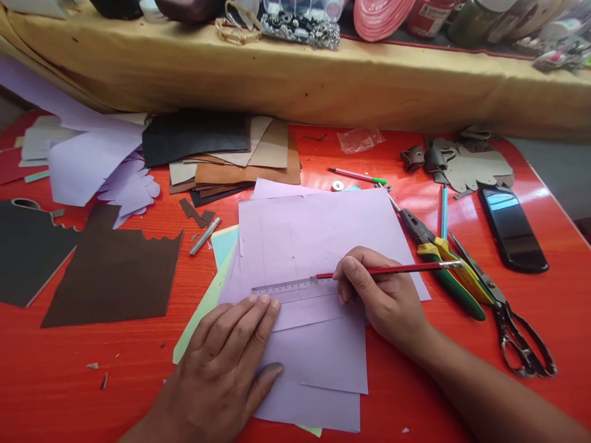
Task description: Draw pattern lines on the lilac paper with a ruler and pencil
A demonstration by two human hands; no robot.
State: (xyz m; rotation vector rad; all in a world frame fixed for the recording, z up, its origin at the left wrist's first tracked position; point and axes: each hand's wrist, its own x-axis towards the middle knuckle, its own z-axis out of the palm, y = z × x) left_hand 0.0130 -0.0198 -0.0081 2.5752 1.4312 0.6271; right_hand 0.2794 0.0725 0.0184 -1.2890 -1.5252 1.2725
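A clear ruler (295, 290) lies across a sheet of lilac paper (323, 227), on which faint pencil lines show. My left hand (231, 344) rests flat, its fingertips pressing on the ruler's lower left edge and the thumb spread over the papers. In my right hand (373, 295) is a red pencil (397, 269), pinched between thumb and fingers. The pencil's tip points left and meets the ruler's upper edge near its middle. More lilac sheets (323, 363) lie beneath, with green paper (203, 326) sticking out at the left.
Pliers (443, 264), scissors (508, 314) and a phone (514, 231) lie to the right. Leather pieces (249, 169) are stacked behind the papers. Dark leather (115, 277) and cut lilac paper (92, 160) lie left. A cloth-covered shelf (277, 80) holding jars and hardware borders the red table (55, 375).
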